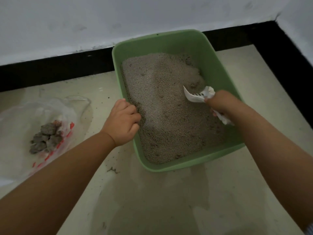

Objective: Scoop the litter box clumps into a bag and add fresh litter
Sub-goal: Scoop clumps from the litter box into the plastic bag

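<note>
A green litter box (171,41) sits on the pale floor, filled with grey litter (162,106). My left hand (122,122) grips the box's left rim, fingers curled over the edge into the litter. My right hand (220,103) holds a white slotted scoop (194,95), its handle wrapped in white paper, with the blade dug into the litter near the right wall. To the left, a clear plastic bag (50,114) with red print lies open on the floor, holding a pile of grey clumps (46,137).
A black baseboard (55,68) and white wall run behind the box, turning a corner at the far right. Loose litter grains and a small dark bit of debris (112,170) lie scattered on the floor by the box.
</note>
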Demonstrator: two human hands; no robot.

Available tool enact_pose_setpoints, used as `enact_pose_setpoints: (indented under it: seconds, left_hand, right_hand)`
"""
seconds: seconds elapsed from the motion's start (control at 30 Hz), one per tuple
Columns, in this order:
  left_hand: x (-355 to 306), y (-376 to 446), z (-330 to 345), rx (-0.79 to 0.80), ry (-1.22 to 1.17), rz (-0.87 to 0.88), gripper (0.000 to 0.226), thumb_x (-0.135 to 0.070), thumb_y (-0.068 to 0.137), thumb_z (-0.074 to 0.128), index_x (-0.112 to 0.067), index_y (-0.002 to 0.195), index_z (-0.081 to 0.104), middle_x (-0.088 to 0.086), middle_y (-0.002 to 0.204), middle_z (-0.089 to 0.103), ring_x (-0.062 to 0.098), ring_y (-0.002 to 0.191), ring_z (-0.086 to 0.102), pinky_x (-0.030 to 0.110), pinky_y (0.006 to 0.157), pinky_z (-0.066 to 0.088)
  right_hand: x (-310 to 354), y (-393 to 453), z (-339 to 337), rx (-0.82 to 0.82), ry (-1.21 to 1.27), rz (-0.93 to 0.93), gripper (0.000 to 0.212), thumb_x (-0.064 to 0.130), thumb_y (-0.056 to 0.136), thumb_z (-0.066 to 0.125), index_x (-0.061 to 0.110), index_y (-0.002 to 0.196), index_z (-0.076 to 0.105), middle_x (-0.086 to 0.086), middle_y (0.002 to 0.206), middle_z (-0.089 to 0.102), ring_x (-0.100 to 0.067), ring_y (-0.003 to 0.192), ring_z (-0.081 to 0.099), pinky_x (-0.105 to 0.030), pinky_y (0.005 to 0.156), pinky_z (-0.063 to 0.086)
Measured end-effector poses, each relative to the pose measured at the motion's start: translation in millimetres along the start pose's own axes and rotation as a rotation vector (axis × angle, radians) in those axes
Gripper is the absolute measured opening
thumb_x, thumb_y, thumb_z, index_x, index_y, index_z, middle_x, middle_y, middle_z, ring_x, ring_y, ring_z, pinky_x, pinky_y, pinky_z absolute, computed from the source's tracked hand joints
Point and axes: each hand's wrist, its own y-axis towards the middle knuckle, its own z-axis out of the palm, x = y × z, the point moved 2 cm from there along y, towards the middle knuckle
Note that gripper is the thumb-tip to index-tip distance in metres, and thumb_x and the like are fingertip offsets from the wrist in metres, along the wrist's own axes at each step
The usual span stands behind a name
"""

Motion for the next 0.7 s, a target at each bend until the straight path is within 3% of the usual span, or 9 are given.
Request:
enact_pose_setpoints:
  seconds: [0.07, 0.13, 0.2, 0.43, 0.7]
  left_hand:
    - [1, 0, 1, 0.004, 0.003, -0.002, 0.032, -0.019, 0.07, 0.034, -0.005, 0.053, 0.058, 0.01, 0.058, 0.049, 0.02, 0.073, 0.03, 0.035, 0.088, 0.025]
    - [1, -1, 2, -0.002, 0.002, -0.004, 0.031, -0.019, 0.07, 0.034, -0.005, 0.053, 0.057, 0.01, 0.058, 0.049, 0.021, 0.073, 0.029, 0.035, 0.088, 0.026]
    - [0, -2, 2, -0.011, 0.0, -0.004, 0.031, -0.018, 0.07, 0.034, -0.006, 0.053, 0.057, 0.009, 0.057, 0.048, 0.02, 0.073, 0.029, 0.035, 0.087, 0.026]
    - [-2, 0, 1, -0.015, 0.018, -0.01, 0.03, -0.019, 0.068, 0.034, -0.007, 0.051, 0.055, 0.008, 0.056, 0.047, 0.02, 0.072, 0.03, 0.034, 0.088, 0.026]
    - [-1, 0, 1, -0.002, 0.028, -0.019, 0.03, -0.019, 0.068, 0.034, -0.005, 0.052, 0.056, 0.009, 0.057, 0.048, 0.02, 0.073, 0.03, 0.035, 0.087, 0.026]
  right_hand:
    - [8, 15, 10, -0.055, 0.083, -0.031, 0.035, 0.016, 0.101, 0.029, 0.013, 0.136, 0.036, -0.018, 0.066, 0.049, -0.028, 0.058, 0.052, -0.027, 0.045, 0.04]
    - [9, 29, 19, -0.14, 0.079, -0.106, 0.039, 0.015, 0.102, 0.025, 0.011, 0.14, 0.031, -0.026, 0.093, 0.06, -0.037, 0.085, 0.061, -0.034, 0.061, 0.047]
    - [5, 39, 25, -0.193, 0.019, -0.164, 0.039, 0.014, 0.102, 0.024, 0.004, 0.136, 0.039, -0.028, 0.111, 0.059, -0.038, 0.101, 0.06, -0.037, 0.077, 0.048]
    - [9, 60, 26, -0.258, -0.008, -0.306, 0.037, 0.016, 0.1, 0.034, -0.014, 0.109, 0.054, -0.032, 0.108, 0.06, -0.041, 0.098, 0.058, -0.039, 0.078, 0.044]
    - [-2, 64, 29, -0.333, 0.006, -0.377, 0.033, 0.017, 0.097, 0.043, -0.013, 0.106, 0.053, -0.032, 0.107, 0.059, -0.038, 0.098, 0.057, -0.035, 0.075, 0.042]
